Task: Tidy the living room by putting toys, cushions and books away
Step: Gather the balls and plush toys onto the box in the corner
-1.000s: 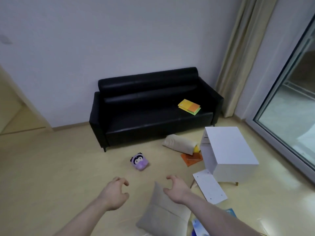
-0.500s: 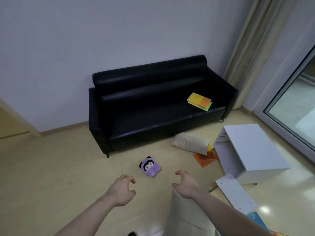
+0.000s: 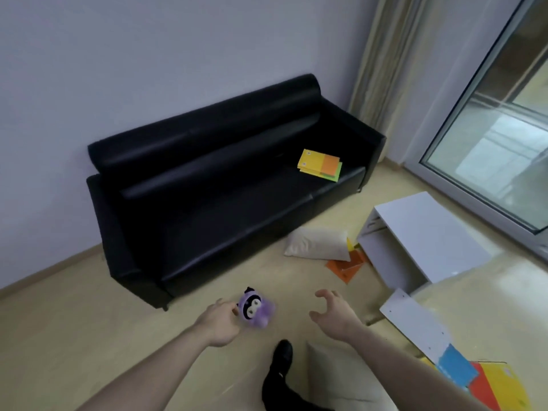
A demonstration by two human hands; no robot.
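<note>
left hand (image 3: 218, 323) fingers hidden beside purple toy (image 3: 255, 309), grip unclear; right hand (image 3: 335, 314) fingers spread.

Left hand (image 3: 219, 320) overlaps the blurred purple plush toy (image 3: 255, 310), contact unclear. Lower cushion (image 3: 341, 372) partly behind the right forearm. Coloured books (image 3: 486, 381) cut off at lower right. Orange book (image 3: 345, 266) half under the floor cushion (image 3: 315, 243).

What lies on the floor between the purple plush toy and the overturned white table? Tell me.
In the head view, a beige cushion and an orange book lie between the purple plush toy and the white table; otherwise bare floor.
</note>
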